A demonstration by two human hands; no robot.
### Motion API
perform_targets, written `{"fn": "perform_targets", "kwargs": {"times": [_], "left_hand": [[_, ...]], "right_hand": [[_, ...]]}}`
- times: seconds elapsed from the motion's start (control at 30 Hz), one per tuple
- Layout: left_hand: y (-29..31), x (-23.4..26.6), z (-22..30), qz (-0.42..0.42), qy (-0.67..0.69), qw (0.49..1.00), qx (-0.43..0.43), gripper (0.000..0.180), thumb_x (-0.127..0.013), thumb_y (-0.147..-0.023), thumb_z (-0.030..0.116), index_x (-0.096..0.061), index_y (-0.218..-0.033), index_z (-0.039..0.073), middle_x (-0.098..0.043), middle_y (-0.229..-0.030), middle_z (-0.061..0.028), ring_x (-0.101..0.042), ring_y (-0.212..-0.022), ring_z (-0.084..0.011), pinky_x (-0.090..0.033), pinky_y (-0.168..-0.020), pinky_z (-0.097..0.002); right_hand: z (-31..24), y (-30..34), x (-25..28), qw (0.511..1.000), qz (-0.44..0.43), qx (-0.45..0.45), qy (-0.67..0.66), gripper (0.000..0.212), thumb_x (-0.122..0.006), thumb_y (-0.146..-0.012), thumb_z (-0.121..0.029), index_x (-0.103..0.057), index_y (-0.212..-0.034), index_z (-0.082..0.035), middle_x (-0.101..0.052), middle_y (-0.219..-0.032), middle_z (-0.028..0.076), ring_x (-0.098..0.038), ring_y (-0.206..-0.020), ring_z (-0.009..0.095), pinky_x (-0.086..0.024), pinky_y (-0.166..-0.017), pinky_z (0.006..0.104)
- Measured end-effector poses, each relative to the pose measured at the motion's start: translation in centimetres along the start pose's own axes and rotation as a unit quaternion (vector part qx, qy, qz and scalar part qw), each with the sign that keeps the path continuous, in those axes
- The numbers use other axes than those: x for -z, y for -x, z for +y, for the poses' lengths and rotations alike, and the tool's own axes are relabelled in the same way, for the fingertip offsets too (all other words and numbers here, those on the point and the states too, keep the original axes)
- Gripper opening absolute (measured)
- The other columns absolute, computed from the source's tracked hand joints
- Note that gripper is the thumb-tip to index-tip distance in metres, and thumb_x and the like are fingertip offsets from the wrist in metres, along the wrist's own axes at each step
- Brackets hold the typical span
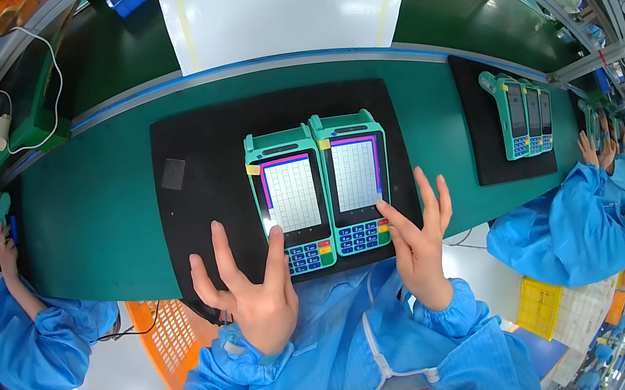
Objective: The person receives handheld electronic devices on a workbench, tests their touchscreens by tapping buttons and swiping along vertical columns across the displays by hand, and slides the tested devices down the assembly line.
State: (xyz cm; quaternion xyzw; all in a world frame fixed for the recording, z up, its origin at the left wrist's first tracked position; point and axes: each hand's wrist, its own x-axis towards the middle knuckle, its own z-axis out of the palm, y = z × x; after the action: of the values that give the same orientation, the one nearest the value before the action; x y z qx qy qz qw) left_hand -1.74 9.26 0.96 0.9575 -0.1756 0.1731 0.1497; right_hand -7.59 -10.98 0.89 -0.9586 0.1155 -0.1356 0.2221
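Two teal handheld payment terminals lie side by side on a black mat (198, 226), screens lit with white grids. My left hand (250, 290) is spread open, its index fingertip touching the lower left corner of the left terminal's (290, 202) screen. My right hand (417, 240) is also spread open, its index fingertip at the lower right corner of the right terminal's (356, 181) screen. Neither hand holds anything.
A small grey square (173, 174) lies on the mat's left part. A second black mat (485, 125) at the right holds three more terminals (524, 120). Co-workers in blue coats sit at the left (19, 336) and right (584, 222). A white sheet (287, 5) lies beyond the green belt.
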Motion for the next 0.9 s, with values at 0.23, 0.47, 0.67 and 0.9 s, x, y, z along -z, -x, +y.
{"fn": "perform_targets", "kwargs": {"times": [0.23, 0.47, 0.67, 0.9], "left_hand": [[0.4, -0.3, -0.8, 0.003, -0.01, 0.999, -0.044, 0.038, -0.073, -0.074, 0.001, -0.073, -0.107, 0.019, -0.034, -0.146, -0.0259, -0.014, -0.134, -0.0485, -0.029, -0.106, -0.0459], [0.8, -1.4, 0.3, 0.017, 0.018, 0.998, -0.058, 0.038, -0.075, -0.075, 0.003, -0.073, -0.108, 0.02, -0.03, -0.147, -0.0262, -0.015, -0.135, -0.0478, -0.026, -0.109, -0.0448], [-0.1, -2.0, 2.1, 0.024, 0.054, 0.995, -0.083, 0.037, -0.073, -0.076, 0.006, -0.071, -0.11, 0.02, -0.029, -0.147, -0.0271, -0.013, -0.135, -0.0466, -0.021, -0.111, -0.0443], [-0.9, -2.2, 2.6, 0.033, 0.051, 0.996, -0.072, 0.025, -0.071, -0.081, 0.016, -0.07, -0.106, 0.018, -0.038, -0.146, -0.0183, -0.018, -0.134, -0.0419, -0.026, -0.103, -0.0525]], "right_hand": [[-0.1, -0.1, 0.1, 1.0, 0.012, 0.002, 0.015, 0.037, -0.06, -0.085, 0.002, -0.069, -0.114, -0.018, -0.025, -0.152, 0.019, -0.01, -0.141, 0.045, -0.02, -0.112, 0.0505], [-1.2, -0.4, -0.5, 1.0, 0.022, 0.019, 0.005, 0.035, -0.062, -0.084, 0.001, -0.07, -0.112, -0.019, -0.026, -0.151, 0.022, -0.011, -0.14, 0.047, -0.02, -0.111, 0.0512], [-3.6, -0.8, -2.2, 0.998, 0.008, 0.044, -0.041, 0.037, -0.062, -0.085, -0.005, -0.069, -0.116, -0.023, -0.024, -0.151, 0.024, -0.01, -0.14, 0.049, -0.006, -0.108, 0.0657], [-3.3, -2.0, -1.7, 0.999, 0.002, 0.041, -0.019, 0.038, -0.06, -0.086, -0.005, -0.069, -0.116, -0.027, -0.017, -0.154, 0.023, -0.006, -0.14, 0.051, -0.004, -0.107, 0.0684]]}}
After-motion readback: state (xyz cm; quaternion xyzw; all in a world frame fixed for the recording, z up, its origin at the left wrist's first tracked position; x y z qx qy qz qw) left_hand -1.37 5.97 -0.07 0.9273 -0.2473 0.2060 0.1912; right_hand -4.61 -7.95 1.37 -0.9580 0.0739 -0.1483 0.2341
